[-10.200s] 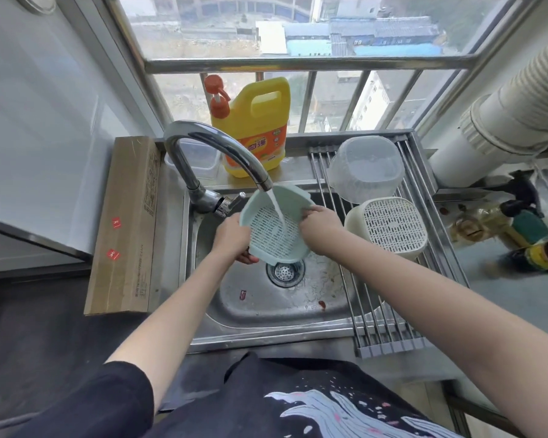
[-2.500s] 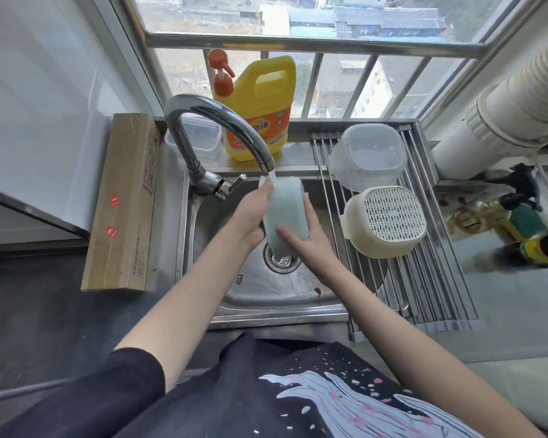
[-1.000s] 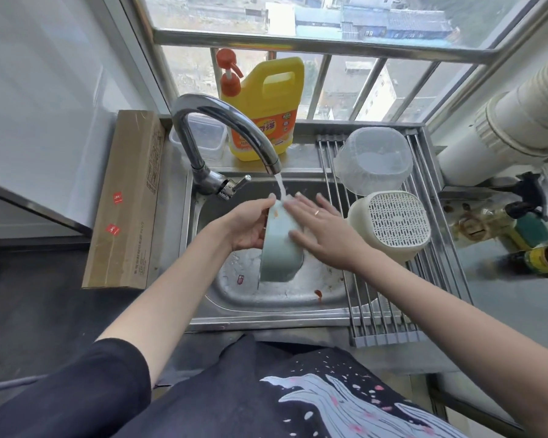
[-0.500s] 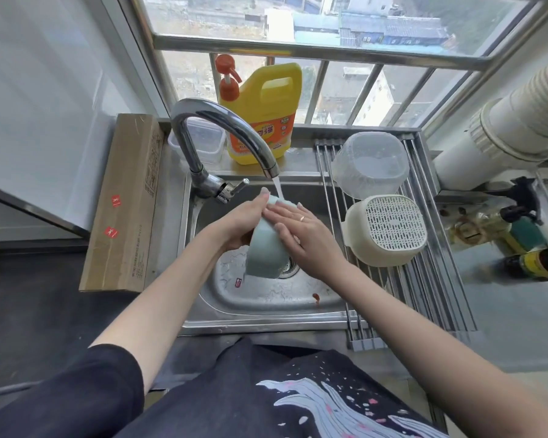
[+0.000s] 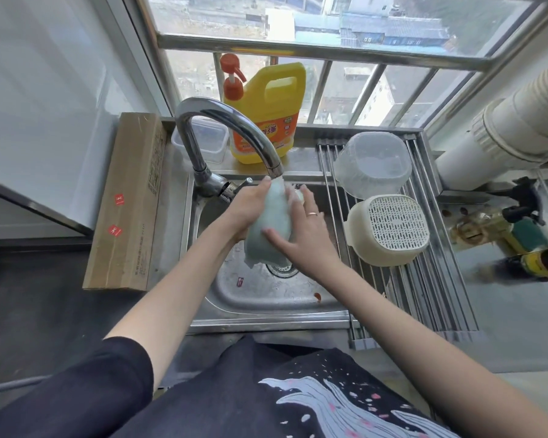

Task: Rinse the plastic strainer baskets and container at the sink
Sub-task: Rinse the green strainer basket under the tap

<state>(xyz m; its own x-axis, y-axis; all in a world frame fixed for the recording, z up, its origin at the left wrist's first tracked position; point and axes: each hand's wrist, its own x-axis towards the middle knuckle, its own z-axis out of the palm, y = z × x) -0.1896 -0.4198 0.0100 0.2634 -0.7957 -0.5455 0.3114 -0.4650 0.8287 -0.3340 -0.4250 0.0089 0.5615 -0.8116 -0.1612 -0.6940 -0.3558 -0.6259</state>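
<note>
Turned further on edge since a moment ago: pale green strainer basket point(image 5: 271, 229), now stood up between both hands under the faucet point(image 5: 234, 128), long axis running from the spout down toward the drain. Held over the sink point(image 5: 266, 314). Left hand point(image 5: 246, 210) curled round its left side, fingertips up at the top rim. Right hand point(image 5: 301, 230) laid on its right side, fingers fairly straight, thumb across the face. Just right of the right hand, upside down on the drying rack point(image 5: 424, 279): cream strainer basket point(image 5: 389, 229), then clear container point(image 5: 372, 164) beyond it.
</note>
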